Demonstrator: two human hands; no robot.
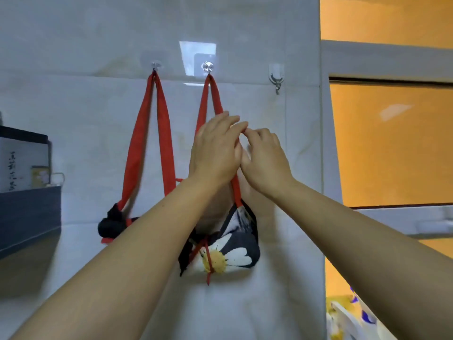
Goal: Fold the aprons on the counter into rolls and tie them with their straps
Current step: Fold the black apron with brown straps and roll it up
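Both forearms reach up toward the wall, and the two hands meet just below the mid hook (208, 67), in front of the red strap (216, 94) looped over it. The left hand (214, 150) lies over the loop with fingers together and nearly straight, covering both of its legs. The right hand (267, 160) sits just beside it with fingers curled, its tips touching the left fingertips at the loop's right leg; whether they pinch the cloth I cannot tell. The strap's long axis runs straight down from the mid hook, passes behind the hands and ends well below them at the daisy roll (230, 251), which hangs against the wall (98, 45), bound by a thin red tie (208, 260). So the task's thing lies under and beyond the hands, and the left hand is nearer the loop's top. I judge this roll tied and hung, so the next move turns on the strap's seat on the mid hook. Left of the mid hook a second hook (154, 66) carries another red loop (139, 133) with a dark roll (112, 222) low down; just right of it is a third hook (277, 79); far left, a dark shelf (27, 212). Nothing stands between hands and strap, and no surface shows
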